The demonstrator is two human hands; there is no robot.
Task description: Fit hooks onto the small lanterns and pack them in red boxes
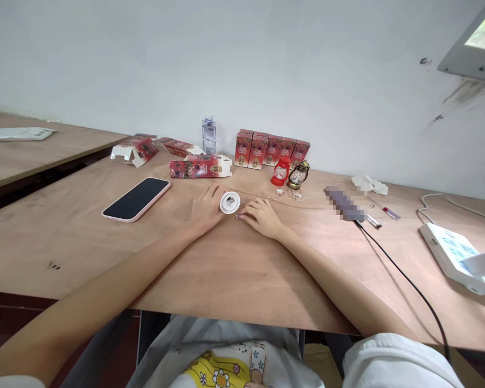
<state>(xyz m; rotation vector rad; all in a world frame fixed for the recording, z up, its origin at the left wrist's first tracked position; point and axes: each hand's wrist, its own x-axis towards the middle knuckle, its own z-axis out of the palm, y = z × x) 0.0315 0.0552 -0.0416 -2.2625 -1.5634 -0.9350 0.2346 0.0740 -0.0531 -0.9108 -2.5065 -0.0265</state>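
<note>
My left hand [207,207] is closed round a white round lamp base [230,202], whose hollow side faces me and shows a small dark and metallic part inside. Just to its right, my right hand [264,218] pinches a tiny shiny piece [237,216] between thumb and fingertips, too small to name. Both hands rest low over the table, close together. Beyond my right hand stand a red mini lantern [281,172] and a bronze-coloured mini lantern [298,175], both upright. Small metal bits [296,196] lie in front of them.
Several red printed boxes [259,151] stand by the wall; opened boxes [200,167] lie left of them. A water bottle [209,136] stands behind. A phone [137,200] lies left. On the right are a screwdriver [390,213], tissue [369,184], a cabled dark blurred object [343,203] and a power strip [456,253].
</note>
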